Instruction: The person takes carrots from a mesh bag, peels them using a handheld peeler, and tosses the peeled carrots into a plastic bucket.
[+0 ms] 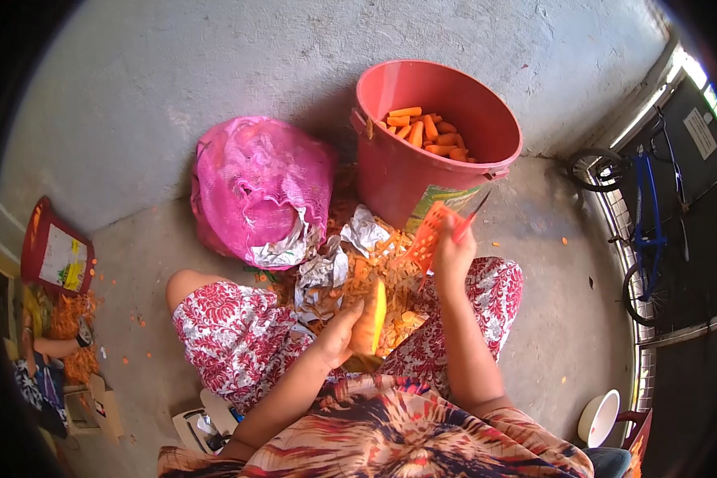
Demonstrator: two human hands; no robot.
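Here we are on a grey concrete floor (566,319), against a rough grey-blue wall (175,64), and the big red bucket (386,171) stands close to that wall. Inside it, a pile of orange carrots (426,131). Left of the bucket sits a bulging pink sack (255,175); at the bucket's near side, crumpled whitish sheets (323,275) lie among a heap of peelings (390,275).

Now the hands: the left hand (339,336) grasps a carrot (369,323), its tip pointing up, nearer the wearer than the bucket and over the peelings. The right hand (454,253), just below the bucket's right side, is closed around an orange slotted tool (429,236), with a slim red-handled tool (472,217) in the same grip.

Far right of the bucket, a blue bicycle (644,215) stands by a dark door (697,159); nearer the wearer on that side, a white bowl (599,418). Far left of the bucket, a smaller red container (52,251) tilts beside more peelings (76,334), and another person's arm (56,347) shows there.

And the labels! The bucket wears a green-and-yellow one (442,204), the smaller container a white-and-yellow one (64,259), and the door a pale notice (700,133); none is readable.
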